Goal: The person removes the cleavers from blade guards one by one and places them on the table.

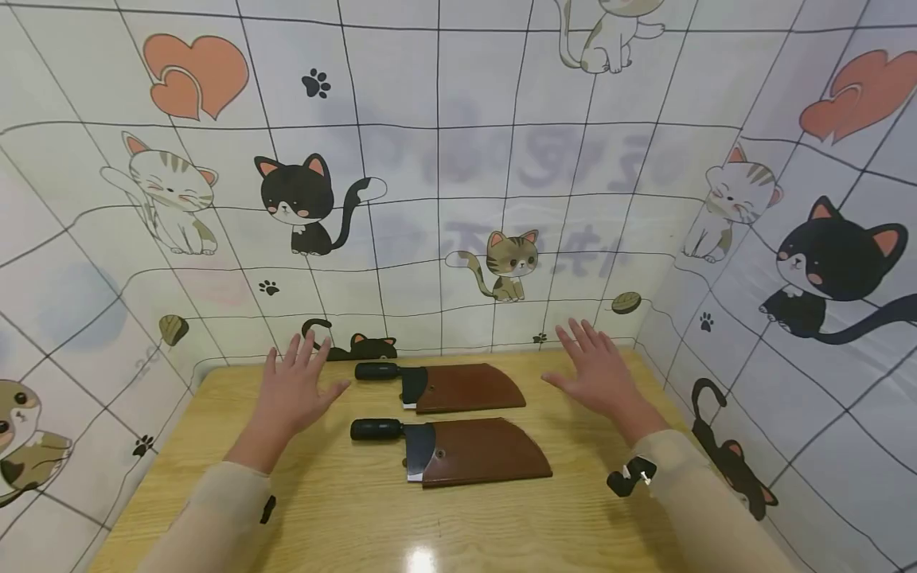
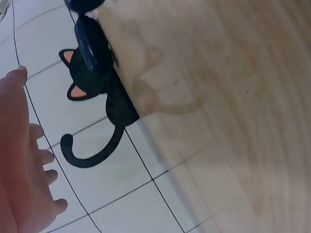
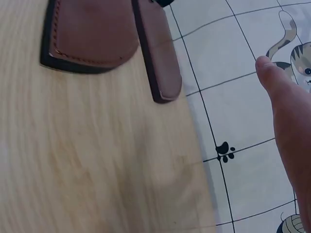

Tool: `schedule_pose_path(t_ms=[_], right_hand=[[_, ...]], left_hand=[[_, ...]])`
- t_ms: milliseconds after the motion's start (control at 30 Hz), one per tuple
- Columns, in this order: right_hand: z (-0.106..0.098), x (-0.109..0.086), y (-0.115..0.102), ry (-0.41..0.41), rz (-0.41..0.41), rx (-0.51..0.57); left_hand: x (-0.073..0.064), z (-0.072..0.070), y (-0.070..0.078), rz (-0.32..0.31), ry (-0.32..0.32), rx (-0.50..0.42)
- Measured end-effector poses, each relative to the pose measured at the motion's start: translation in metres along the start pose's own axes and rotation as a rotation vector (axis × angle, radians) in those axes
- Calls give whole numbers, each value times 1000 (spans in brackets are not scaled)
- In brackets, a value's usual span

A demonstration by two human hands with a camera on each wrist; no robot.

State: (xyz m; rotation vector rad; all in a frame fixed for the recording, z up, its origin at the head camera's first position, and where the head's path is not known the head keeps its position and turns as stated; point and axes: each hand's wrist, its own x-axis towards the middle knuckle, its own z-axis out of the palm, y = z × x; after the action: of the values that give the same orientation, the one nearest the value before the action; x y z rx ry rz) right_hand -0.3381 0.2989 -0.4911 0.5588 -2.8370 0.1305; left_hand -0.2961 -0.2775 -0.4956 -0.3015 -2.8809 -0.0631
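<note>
Beige sleeves (image 1: 208, 517) (image 1: 716, 501) at lower left and lower right. Wooden tabletop (image 1: 322, 509) across the lower part. At lower centre, nearer cleaver (image 1: 466, 461) below farther cleaver (image 1: 469, 390), brown leather sheath (image 1: 501, 450) on each, tips toward frame right. Left hand (image 1: 292, 390) left of centre, right hand (image 1: 598, 372) right of centre, fingers (image 1: 308, 347) on both straight and spread, nothing held, cleavers lying between, untouched. Black handles (image 1: 376, 430) (image 1: 377, 371) toward frame left, looking best for a firm wrap of the fingers; judged wise to steady the sheath with the other. Bare blade strip (image 1: 420, 450) at sheath mouth: keep skin off. Small stud (image 1: 440, 453) on nearer sheath: check first.
</note>
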Motion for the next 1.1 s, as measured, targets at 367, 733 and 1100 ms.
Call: schedule_pose_path(t_ms=[367,733,1100], right_hand=[[14,-14,-31,73,-86,52],[22,-28,-60,46,-135,164],[33,-30,-89,13,-205,200]], left_hand=[[-12,6,33,88,12,-35],[-17,22,56,182,16,-176],[-22,33,70,187,-52,-400]])
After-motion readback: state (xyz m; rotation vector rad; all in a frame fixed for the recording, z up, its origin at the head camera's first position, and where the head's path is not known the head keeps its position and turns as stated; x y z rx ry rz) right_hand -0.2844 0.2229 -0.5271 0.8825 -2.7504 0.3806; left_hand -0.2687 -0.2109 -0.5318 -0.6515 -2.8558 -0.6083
